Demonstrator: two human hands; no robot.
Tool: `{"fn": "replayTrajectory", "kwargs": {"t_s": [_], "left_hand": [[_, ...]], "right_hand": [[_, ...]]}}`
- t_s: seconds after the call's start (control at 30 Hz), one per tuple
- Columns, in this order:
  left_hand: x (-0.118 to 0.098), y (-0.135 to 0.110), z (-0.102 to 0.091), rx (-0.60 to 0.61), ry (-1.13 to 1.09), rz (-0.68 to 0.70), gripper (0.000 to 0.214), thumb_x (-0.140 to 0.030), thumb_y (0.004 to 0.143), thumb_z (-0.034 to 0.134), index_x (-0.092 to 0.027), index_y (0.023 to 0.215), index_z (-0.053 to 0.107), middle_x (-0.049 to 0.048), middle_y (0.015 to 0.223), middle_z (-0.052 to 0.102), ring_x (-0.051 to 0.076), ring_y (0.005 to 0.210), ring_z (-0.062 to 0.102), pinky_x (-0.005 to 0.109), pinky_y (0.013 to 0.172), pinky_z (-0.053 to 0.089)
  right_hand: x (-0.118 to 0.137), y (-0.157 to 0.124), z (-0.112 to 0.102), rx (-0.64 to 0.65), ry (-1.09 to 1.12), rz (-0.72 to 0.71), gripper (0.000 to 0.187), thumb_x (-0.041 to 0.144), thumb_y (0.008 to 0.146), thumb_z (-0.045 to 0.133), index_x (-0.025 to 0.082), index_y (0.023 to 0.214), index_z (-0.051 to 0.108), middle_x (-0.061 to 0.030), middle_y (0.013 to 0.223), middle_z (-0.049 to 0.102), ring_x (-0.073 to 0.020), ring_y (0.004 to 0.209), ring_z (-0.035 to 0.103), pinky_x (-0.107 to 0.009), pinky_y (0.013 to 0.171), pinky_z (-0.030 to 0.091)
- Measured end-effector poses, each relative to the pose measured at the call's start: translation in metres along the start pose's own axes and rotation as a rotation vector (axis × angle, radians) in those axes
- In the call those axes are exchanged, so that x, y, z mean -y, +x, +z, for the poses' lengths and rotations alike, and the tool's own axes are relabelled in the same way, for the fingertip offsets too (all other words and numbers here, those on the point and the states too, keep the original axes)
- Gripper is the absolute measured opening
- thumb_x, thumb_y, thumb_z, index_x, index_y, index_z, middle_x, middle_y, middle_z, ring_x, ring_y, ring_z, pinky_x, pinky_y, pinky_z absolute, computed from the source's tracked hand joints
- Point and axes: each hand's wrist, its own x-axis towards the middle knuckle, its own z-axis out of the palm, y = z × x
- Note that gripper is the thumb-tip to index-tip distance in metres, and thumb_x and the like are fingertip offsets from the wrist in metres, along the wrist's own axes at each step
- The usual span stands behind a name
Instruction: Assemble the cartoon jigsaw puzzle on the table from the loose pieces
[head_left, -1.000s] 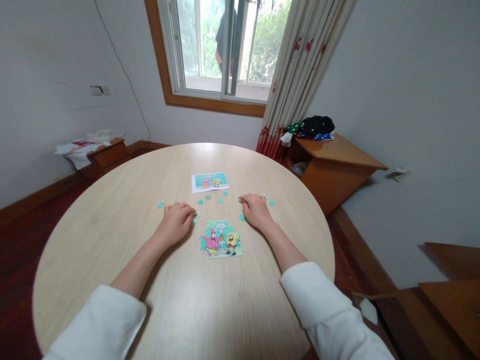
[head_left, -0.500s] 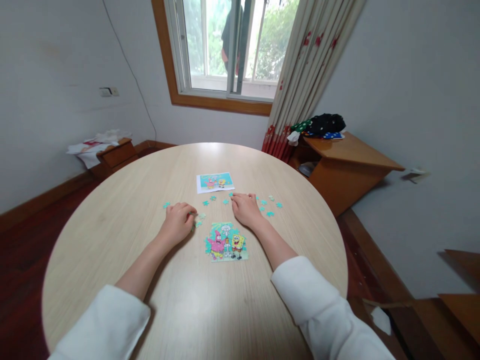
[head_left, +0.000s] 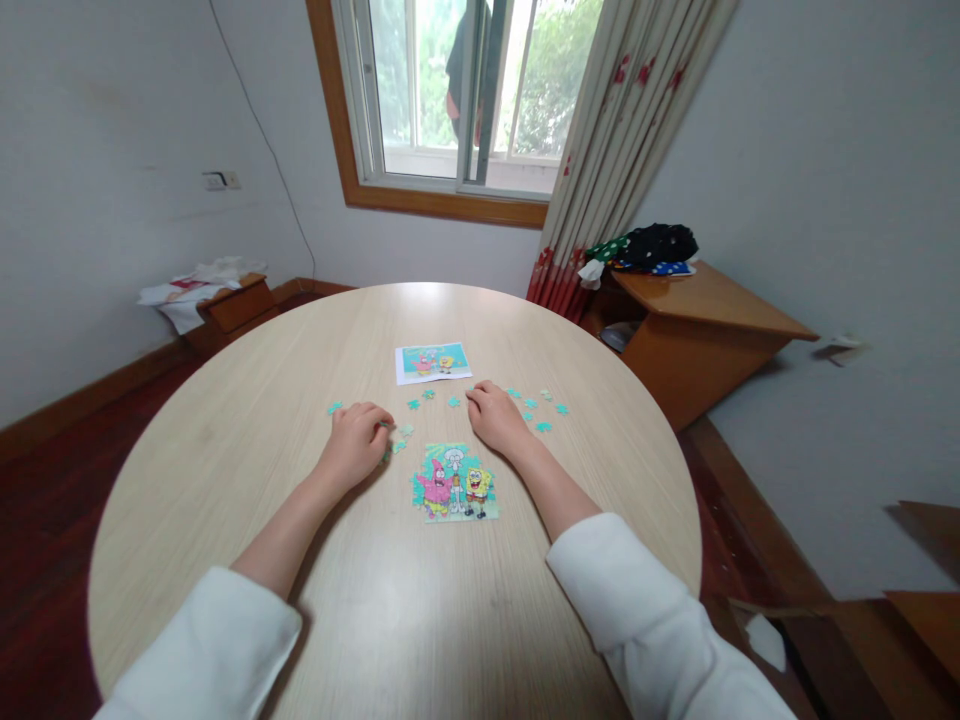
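A partly assembled cartoon jigsaw puzzle (head_left: 454,483) lies on the round wooden table (head_left: 225,470) in front of me. My left hand (head_left: 356,440) rests curled just left of it, fingertips pinched on a small teal piece. My right hand (head_left: 495,415) rests curled to the puzzle's upper right, fingers bent down on the tabletop; what is under them is hidden. Loose teal puzzle pieces (head_left: 541,409) are scattered beyond both hands. A printed reference picture (head_left: 432,362) lies farther back.
A wooden side table (head_left: 697,330) with dark clothes (head_left: 649,245) stands at the right by the curtain (head_left: 607,150). A low cabinet (head_left: 229,305) with cloth sits at the left wall. A person stands outside the window (head_left: 465,90).
My right hand has slid left, uncovering the loose pieces on its right. The left hand stays in place. The view has shifted slightly.
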Motion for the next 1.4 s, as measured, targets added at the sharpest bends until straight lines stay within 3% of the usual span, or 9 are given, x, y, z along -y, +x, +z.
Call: {"fn": "replayTrajectory", "kwargs": {"t_s": [0.27, 0.4, 0.53, 0.87, 1.4], "left_hand": [[0.01, 0.002, -0.015, -0.207, 0.027, -0.263, 0.022, -0.019, 0.073, 0.039, -0.019, 0.065, 0.06, 0.0074, 0.079, 0.07, 0.026, 0.083, 0.062, 0.043, 0.081, 0.034], [0.017, 0.003, -0.022, -0.251, 0.005, -0.34, 0.022, -0.021, 0.071, 0.038, -0.019, 0.061, 0.057, 0.0067, 0.073, 0.068, 0.025, 0.076, 0.061, 0.043, 0.081, 0.033], [0.02, 0.003, -0.021, -0.259, -0.012, -0.346, 0.021, -0.021, 0.07, 0.038, -0.019, 0.059, 0.056, 0.0054, 0.07, 0.068, 0.024, 0.074, 0.061, 0.042, 0.082, 0.034], [0.015, 0.001, -0.015, -0.227, -0.017, -0.302, 0.022, -0.023, 0.071, 0.037, -0.019, 0.058, 0.054, 0.0064, 0.067, 0.066, 0.025, 0.074, 0.06, 0.043, 0.082, 0.034], [0.011, 0.002, -0.014, -0.236, -0.039, -0.272, 0.02, -0.022, 0.07, 0.038, -0.02, 0.057, 0.053, 0.0058, 0.067, 0.066, 0.024, 0.074, 0.06, 0.041, 0.083, 0.036]], "right_hand": [[-0.003, -0.002, -0.006, -0.008, 0.009, 0.0, 0.019, 0.008, 0.084, 0.046, 0.013, 0.078, 0.063, -0.011, 0.088, 0.066, -0.0171, 0.081, 0.058, -0.025, 0.074, 0.04], [-0.003, -0.003, -0.006, -0.013, 0.004, 0.016, 0.017, 0.01, 0.083, 0.05, 0.015, 0.071, 0.06, -0.0092, 0.082, 0.065, -0.0163, 0.076, 0.056, -0.024, 0.069, 0.037], [-0.004, -0.004, -0.005, -0.018, 0.025, 0.02, 0.015, 0.01, 0.081, 0.051, 0.016, 0.071, 0.06, -0.0078, 0.081, 0.065, -0.0159, 0.074, 0.056, -0.024, 0.068, 0.036], [-0.006, -0.005, -0.005, -0.009, 0.08, 0.002, 0.021, 0.006, 0.08, 0.049, 0.014, 0.09, 0.065, -0.0093, 0.093, 0.069, -0.0176, 0.086, 0.061, -0.025, 0.076, 0.039], [0.006, -0.011, -0.017, 0.006, -0.021, 0.051, 0.018, 0.013, 0.082, 0.051, 0.018, 0.086, 0.067, -0.0059, 0.093, 0.072, -0.0186, 0.088, 0.061, -0.03, 0.079, 0.033]]}}
